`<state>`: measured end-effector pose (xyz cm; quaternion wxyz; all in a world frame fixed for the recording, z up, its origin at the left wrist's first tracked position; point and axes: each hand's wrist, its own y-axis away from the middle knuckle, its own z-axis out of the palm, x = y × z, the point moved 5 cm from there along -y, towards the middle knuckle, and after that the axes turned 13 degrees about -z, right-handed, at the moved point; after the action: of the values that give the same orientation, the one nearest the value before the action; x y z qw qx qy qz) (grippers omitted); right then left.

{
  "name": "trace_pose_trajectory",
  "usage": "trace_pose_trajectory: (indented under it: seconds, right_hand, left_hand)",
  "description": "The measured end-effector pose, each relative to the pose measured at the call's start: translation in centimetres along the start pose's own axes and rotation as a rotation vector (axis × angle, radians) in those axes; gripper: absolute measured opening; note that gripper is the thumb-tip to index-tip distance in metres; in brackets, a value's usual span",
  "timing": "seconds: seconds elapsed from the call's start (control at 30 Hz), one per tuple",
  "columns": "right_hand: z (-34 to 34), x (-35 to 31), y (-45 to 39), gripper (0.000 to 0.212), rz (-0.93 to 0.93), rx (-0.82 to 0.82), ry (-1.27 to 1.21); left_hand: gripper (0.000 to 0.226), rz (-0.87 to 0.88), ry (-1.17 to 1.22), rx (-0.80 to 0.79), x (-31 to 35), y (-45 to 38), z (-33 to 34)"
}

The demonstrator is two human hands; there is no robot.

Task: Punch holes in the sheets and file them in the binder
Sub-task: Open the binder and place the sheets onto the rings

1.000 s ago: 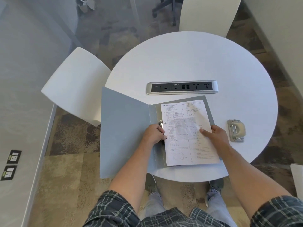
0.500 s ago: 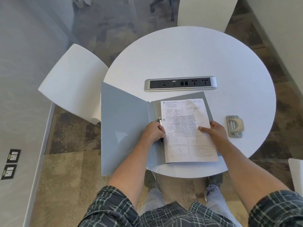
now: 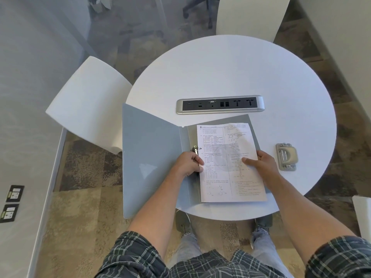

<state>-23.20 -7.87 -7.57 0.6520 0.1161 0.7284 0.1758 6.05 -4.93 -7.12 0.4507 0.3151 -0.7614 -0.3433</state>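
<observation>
A grey binder (image 3: pixel 152 157) lies open on the near left of the round white table (image 3: pixel 230 73), its front cover hanging past the table's edge. A printed sheet (image 3: pixel 226 169) lies on the binder's right half, next to the metal ring clip (image 3: pixel 195 148). My left hand (image 3: pixel 189 163) is closed at the sheet's left edge, just below the clip; whether it touches the mechanism is hidden. My right hand (image 3: pixel 261 162) holds the sheet's right edge, thumb on top. A grey hole punch (image 3: pixel 286 156) sits on the table right of the sheet.
A silver power and socket strip (image 3: pixel 219 104) is set into the table beyond the binder. White chairs stand at the left (image 3: pixel 86 105) and at the far side (image 3: pixel 249 17). Another white edge (image 3: pixel 362 213) shows at the right. My legs are under the table's near edge.
My right hand has shifted from the sheet's middle out to its right edge. The left hand stays by the ring clip. The view has tilted slightly.
</observation>
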Motion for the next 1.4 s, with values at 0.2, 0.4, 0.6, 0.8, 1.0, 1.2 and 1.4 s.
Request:
trace_pose_trajectory:
  seconds: [0.2, 0.4, 0.6, 0.8, 1.0, 1.2, 1.4]
  right_hand:
    - [0.0, -0.1, 0.1, 0.028, -0.003, 0.004, 0.013]
    - [0.0, -0.1, 0.0, 0.024, -0.006, 0.017, -0.017]
    - [-0.8, 1.1, -1.0, 0.023, -0.006, 0.048, -0.026]
    - [-0.8, 1.8, -1.9, 0.03, 0.037, 0.001, -0.074]
    - [-0.6, 1.2, -1.6, 0.036, 0.079, -0.058, -0.134]
    - [-0.7, 0.6, -1.1, 0.016, 0.01, 0.03, 0.053]
    - [-0.9, 1.1, -1.0, 0.012, -0.055, 0.209, 0.202]
  left_hand:
    - [0.019, 0.047, -0.126, 0.086, 0.6, 0.6, -0.2]
    - [0.014, 0.105, -0.31, 0.154, 1.4, 1.3, -0.6]
    - [0.011, 0.134, -0.378, 0.173, 1.7, 1.7, 0.1]
    - [0.009, 0.186, -0.533, 0.268, 1.0, 2.0, 1.5]
    - [0.015, 0.264, -0.598, 0.343, 0.9, 2.1, 2.0]
    - [0.021, 0.308, -0.652, 0.397, 0.9, 1.9, 2.5]
    - [0.021, 0.328, -0.672, 0.426, 1.4, 1.5, 2.4]
